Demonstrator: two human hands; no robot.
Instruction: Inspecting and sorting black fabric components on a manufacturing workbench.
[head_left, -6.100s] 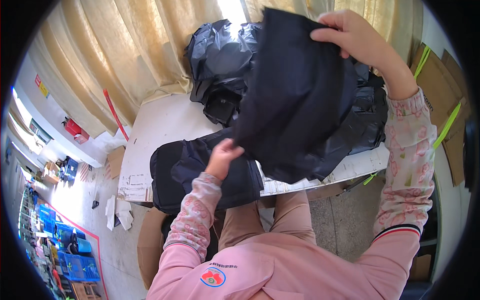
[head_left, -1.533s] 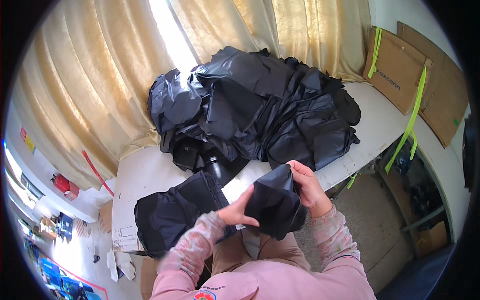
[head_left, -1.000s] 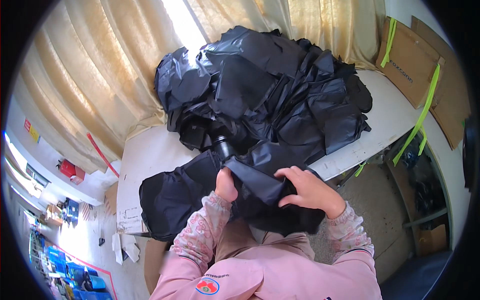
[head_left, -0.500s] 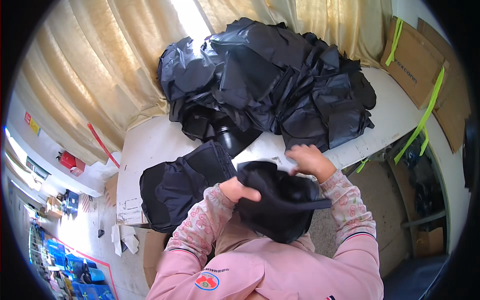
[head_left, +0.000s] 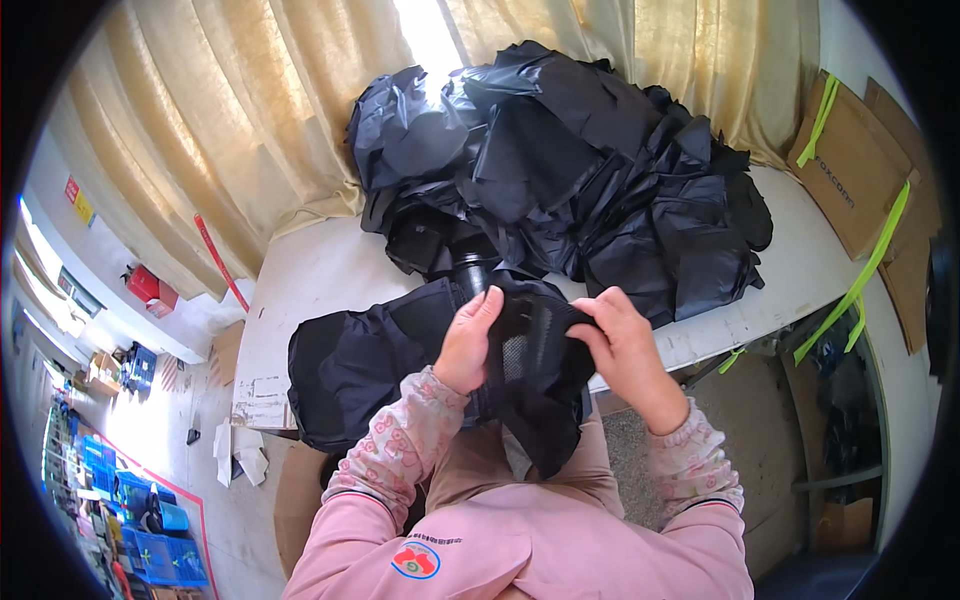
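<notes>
Both my hands on one black fabric piece with a mesh panel [head_left: 530, 365], held at the near edge of the white counter [head_left: 330, 275], above my lap. My left hand [head_left: 470, 340] presses flat against the piece's left side, fingers up, grip clasping the cloth. My right hand [head_left: 625, 345] pinches its upper right edge, grip clenched on the fabric. The lower part of the piece hangs down past the counter edge.

Left of the piece, touching it: a flat stack of black fabric pieces [head_left: 360, 365] lying on the counter, overhanging the near edge. Behind the piece, further back on the counter: a big loose heap of black fabric and plastic bags [head_left: 570, 170], against the beige curtain [head_left: 240, 130]. Right of the heap: brown cardboard with green straps [head_left: 850, 160], leaning near the wall.
</notes>
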